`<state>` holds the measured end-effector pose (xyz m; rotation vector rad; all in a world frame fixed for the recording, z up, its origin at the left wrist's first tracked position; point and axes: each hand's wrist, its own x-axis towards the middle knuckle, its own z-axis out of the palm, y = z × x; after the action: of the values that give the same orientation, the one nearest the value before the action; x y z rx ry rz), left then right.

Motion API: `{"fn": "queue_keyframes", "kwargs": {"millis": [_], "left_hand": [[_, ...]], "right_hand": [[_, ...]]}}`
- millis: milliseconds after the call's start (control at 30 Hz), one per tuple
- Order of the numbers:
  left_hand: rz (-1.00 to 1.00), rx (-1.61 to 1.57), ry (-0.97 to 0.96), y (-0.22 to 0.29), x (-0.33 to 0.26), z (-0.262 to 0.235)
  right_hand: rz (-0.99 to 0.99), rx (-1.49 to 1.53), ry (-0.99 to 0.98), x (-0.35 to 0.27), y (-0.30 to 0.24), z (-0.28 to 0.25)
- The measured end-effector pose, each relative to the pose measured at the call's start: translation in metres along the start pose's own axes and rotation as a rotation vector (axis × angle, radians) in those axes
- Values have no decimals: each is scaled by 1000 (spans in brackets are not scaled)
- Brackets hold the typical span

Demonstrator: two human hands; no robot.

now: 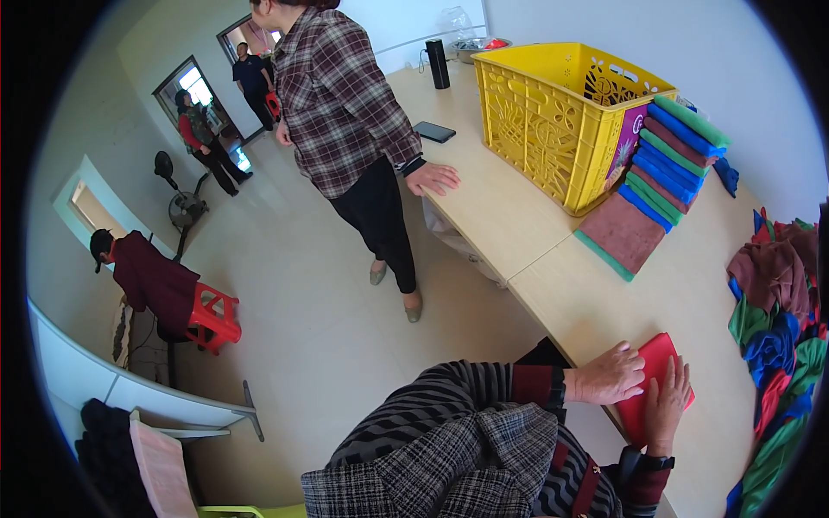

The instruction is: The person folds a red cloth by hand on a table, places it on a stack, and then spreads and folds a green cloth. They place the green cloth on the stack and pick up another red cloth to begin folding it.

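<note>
A folded red cloth [661,352] lies on the light wooden table right in front of me. At its left edge my left hand [610,373] has its fingers curled in on the fabric. My right hand [665,410] rests flat on the cloth's right part, fingers stretched out and slightly apart. Farther along the table, a stack of folded cloths [635,226] in brown, green and blue leans in a slant against the end of a yellow plastic crate [544,129].
Loose crumpled cloths [777,337] in several colours are heaped at the right. A phone [433,132], a black cylinder [438,65] and a metal bowl [475,47] sit farther back. A person in a plaid shirt [345,95] leans a hand on the table's left edge.
</note>
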<state>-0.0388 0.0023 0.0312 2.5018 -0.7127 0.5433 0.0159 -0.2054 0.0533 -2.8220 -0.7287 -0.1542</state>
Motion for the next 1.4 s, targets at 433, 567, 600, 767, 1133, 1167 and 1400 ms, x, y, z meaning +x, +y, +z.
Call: {"fn": "queue_keyframes", "kwargs": {"millis": [433,567,600,767,1133,1167,1400], "left_hand": [[-70,-225,-195,-10,45,47],[-61,-132,-161,-14,43,57],[-61,-133,-154,-14,43,58],[-65,-133,-149,-12,43,57],[-85,-110,-82,-3,30,55],[-117,-99,-50,-3,27,57],[-128,14,-16,-10,29,38]], "right_hand": [[33,-130,44,-13,4,23],[129,-132,63,-6,22,26],[143,-128,65,-6,28,27],[170,-48,108,-9,58,38],[78,15,74,-8,63,33],[43,3,70,-3,59,33],[94,-123,202,6,12,3]]}}
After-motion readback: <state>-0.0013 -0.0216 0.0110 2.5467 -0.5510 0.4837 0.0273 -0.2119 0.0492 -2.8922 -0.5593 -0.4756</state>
